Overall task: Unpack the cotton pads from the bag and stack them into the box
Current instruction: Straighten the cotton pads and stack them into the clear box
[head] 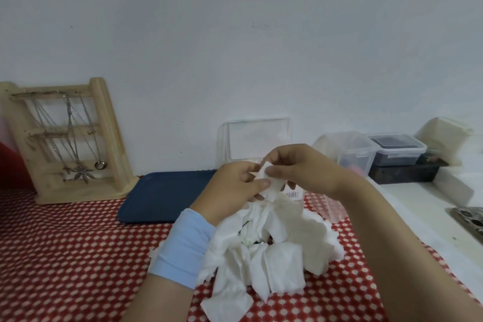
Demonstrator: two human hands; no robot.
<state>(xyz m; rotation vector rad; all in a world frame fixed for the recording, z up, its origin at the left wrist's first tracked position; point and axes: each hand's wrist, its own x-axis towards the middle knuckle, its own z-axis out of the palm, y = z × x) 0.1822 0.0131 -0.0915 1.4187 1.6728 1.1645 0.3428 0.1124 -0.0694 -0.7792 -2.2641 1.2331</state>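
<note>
both hands meet at centre: the left hand and right hand pinch one white cotton pad between fingers and thumbs. loose pads lie heaped at 6 o'clock on the red cloth. the clear box stands open at 12 o'clock, just behind the hands.

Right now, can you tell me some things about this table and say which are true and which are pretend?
1. Both hands, left hand and right hand, pinch one cotton pad. True.
2. The pile of pads lies on a plain green cloth. False: the cloth is red with white dots.
3. Necklaces hang on the wooden stand. True.
4. The blue tray is full of pads. False: no pads show on it.
</note>
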